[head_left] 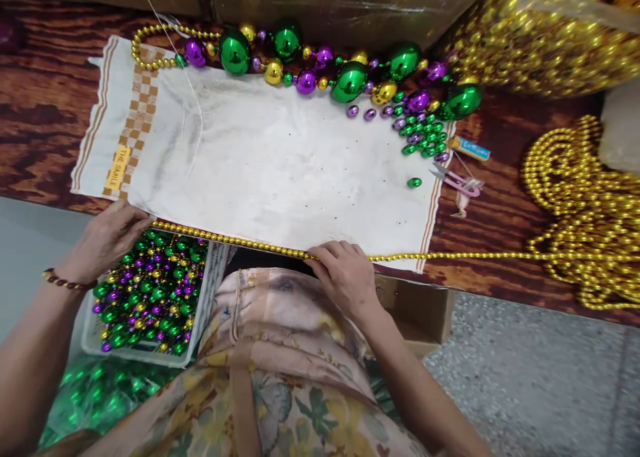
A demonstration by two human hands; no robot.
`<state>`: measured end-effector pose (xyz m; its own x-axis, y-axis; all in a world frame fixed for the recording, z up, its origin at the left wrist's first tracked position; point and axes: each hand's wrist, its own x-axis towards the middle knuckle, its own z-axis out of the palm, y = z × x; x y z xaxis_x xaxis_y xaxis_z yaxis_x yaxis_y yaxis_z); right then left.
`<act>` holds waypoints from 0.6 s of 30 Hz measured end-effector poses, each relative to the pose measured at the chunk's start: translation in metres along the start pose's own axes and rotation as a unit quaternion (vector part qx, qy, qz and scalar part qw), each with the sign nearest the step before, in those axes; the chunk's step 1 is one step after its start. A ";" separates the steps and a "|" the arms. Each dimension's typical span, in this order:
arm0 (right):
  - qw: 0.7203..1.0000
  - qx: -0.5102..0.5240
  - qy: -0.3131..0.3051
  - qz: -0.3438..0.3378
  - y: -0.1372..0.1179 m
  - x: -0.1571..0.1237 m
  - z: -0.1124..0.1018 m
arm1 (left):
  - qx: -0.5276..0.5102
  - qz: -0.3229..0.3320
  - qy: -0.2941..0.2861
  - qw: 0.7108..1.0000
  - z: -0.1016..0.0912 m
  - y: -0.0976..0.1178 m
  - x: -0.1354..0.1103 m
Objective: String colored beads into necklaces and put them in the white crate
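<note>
A gold bead chain (235,238) stretches along the front edge of a white towel (260,157). My left hand (113,230) pinches the chain's left end by the towel's corner. Farther right, my right hand (345,277) is closed over the same chain, its fingertips on the beads. From there the chain runs on to a heap of gold bead chains (590,230) at the right. Along the towel's back edge lies a necklace of large green, purple and gold beads (349,82), ending in a loop of small gold beads (134,47) at the left.
Loose green and purple beads (425,134) lie near pink-handled thread snips (463,182) and a blue-and-orange cutter-like tool (473,148). A white basket of mixed beads (187,360) stands below the table edge. A clear bag of gold beads (540,44) fills the back right; cardboard boxes (320,4) stand behind.
</note>
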<state>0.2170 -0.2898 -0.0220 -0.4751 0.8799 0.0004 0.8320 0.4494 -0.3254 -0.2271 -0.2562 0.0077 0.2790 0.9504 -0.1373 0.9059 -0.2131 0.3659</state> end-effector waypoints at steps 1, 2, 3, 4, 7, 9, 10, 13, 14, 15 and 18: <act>1.000 0.007 0.000 0.004 -0.001 0.001 0.001 | -0.002 0.000 0.001 1.000 0.000 0.000 0.000; 1.000 0.014 0.001 0.009 -0.002 0.001 0.002 | -0.004 0.002 0.001 1.000 0.000 0.001 0.000; 1.000 0.022 0.000 0.015 -0.002 0.001 0.002 | -0.005 0.005 0.002 1.000 0.000 0.001 0.000; 0.999 0.029 -0.002 0.021 -0.002 0.000 0.002 | -0.005 0.009 0.002 1.000 0.000 0.000 0.000; 0.998 0.048 -0.008 0.039 -0.002 0.000 0.003 | -0.001 0.017 0.000 1.000 0.000 -0.001 0.000; 0.997 0.065 -0.008 0.051 -0.002 0.000 0.002 | 0.001 0.023 -0.004 1.000 0.000 -0.001 -0.001; 0.996 0.075 -0.007 0.056 -0.003 0.000 0.002 | 0.001 0.025 -0.005 1.000 0.000 -0.001 -0.001; 0.993 0.101 -0.002 0.065 -0.003 -0.001 0.001 | -0.002 0.035 -0.006 0.999 0.000 -0.001 -0.001; 0.992 0.108 -0.001 0.067 -0.004 -0.002 0.001 | -0.002 0.038 -0.006 0.999 0.000 0.000 -0.001; 0.991 0.113 0.002 0.069 -0.004 -0.002 0.000 | 0.000 0.041 -0.005 0.999 -0.001 0.000 -0.001; 0.991 0.109 0.001 0.076 -0.005 -0.002 0.001 | 0.010 0.040 -0.010 0.999 -0.001 0.002 -0.001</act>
<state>0.2136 -0.2944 -0.0210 -0.3481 0.9354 -0.0623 0.8121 0.2677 -0.5185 -0.2260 -0.2573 0.0097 0.3574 0.9254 -0.1259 0.8866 -0.2938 0.3572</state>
